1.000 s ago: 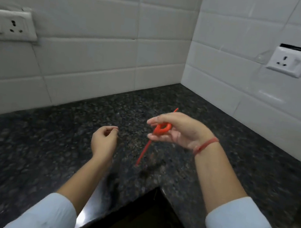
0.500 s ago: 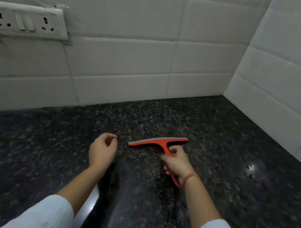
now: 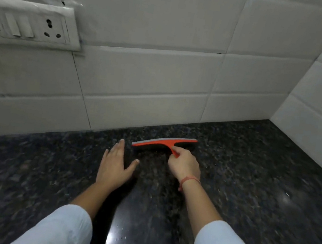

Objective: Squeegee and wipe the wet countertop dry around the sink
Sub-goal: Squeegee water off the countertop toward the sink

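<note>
A red squeegee (image 3: 163, 142) with a grey blade lies across the dark speckled granite countertop (image 3: 248, 195), close to the back wall. My right hand (image 3: 184, 166) is closed around its red handle, blade edge down on the stone. My left hand (image 3: 114, 165) rests flat on the counter just left of the blade, fingers spread and empty. The sink is out of view.
White tiled walls (image 3: 151, 79) meet in a corner at the right. A white socket and switch plate (image 3: 29, 24) is mounted on the back wall at upper left. A light glare shines on the counter near my sleeves (image 3: 112, 238).
The squeegee went from held in the air to blade down on the counter, then farther toward the back wall. My left hand uncurled and laid flat. The view swung left.
</note>
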